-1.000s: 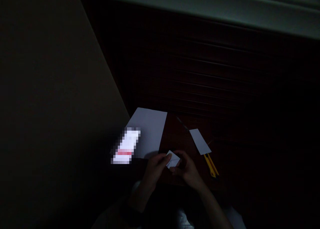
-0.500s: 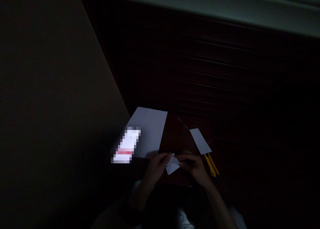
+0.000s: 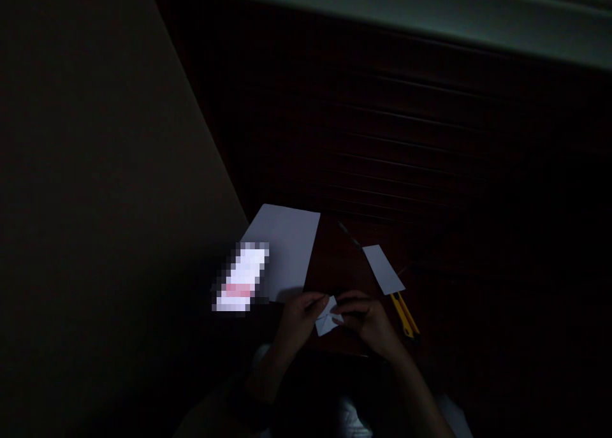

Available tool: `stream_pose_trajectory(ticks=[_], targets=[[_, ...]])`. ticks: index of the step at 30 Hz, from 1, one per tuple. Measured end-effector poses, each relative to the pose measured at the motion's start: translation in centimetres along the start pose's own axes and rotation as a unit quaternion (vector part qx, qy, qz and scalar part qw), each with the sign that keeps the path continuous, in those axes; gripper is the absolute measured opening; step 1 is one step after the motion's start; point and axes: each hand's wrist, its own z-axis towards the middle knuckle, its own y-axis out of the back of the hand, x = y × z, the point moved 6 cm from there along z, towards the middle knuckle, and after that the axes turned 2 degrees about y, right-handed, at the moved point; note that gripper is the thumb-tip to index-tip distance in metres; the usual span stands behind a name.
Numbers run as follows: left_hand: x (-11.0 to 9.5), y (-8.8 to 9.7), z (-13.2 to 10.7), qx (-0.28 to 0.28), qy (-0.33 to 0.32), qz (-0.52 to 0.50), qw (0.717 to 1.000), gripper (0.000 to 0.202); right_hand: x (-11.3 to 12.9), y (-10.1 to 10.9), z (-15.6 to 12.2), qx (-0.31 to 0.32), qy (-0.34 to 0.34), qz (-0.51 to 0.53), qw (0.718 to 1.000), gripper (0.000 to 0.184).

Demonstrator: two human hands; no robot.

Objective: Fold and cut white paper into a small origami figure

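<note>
Between my two hands is a small piece of folded white paper (image 3: 326, 325), with crease lines meeting near its middle. My left hand (image 3: 299, 317) pinches its left upper edge between thumb and fingers. On the other side, my right hand (image 3: 370, 320) has its thumb and fingertips closed on the paper's right part. The fingertips cover some of the folds. Dim light hides the finer detail of the paper.
A large white sheet (image 3: 291, 247) lies at the left, with a bright, blurred-out screen (image 3: 243, 275) over its edge. To the right, a white paper strip (image 3: 384, 269) touches a yellow utility knife (image 3: 405, 317). A thin dark object (image 3: 350, 234) lies behind the strip on the dark table (image 3: 335, 253).
My right hand's fingers have shifted inward over the folded paper, and the thumb now lies on its lower right. The paper has turned slightly. The other things stay put.
</note>
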Motion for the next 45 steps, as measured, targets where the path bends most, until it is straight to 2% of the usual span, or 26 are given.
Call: stream_pose_trajectory(ticks=[18,28,38,45], targets=[[-0.2,-0.4,-0.2,0.054,-0.023,0.039,0.998,0.025,0.0,-0.7,0.0,0.038,-0.025,0.012,0.999,0.009],[-0.4,-0.6,-0.4,0.078,-0.029,0.009,0.996,0.03,-0.5,0.1,0.0,-0.044,-0.061,-0.01,0.997,0.014],[-1.1,-0.7,-0.6,0.056,-0.048,0.018,0.997,0.026,-0.3,0.1,0.3,-0.098,-0.039,-0.01,0.994,0.017],[-1.7,-0.5,-0.7,0.035,-0.056,0.025,0.998,0.022,-0.5,0.0,0.2,-0.108,-0.046,-0.009,0.993,0.018]])
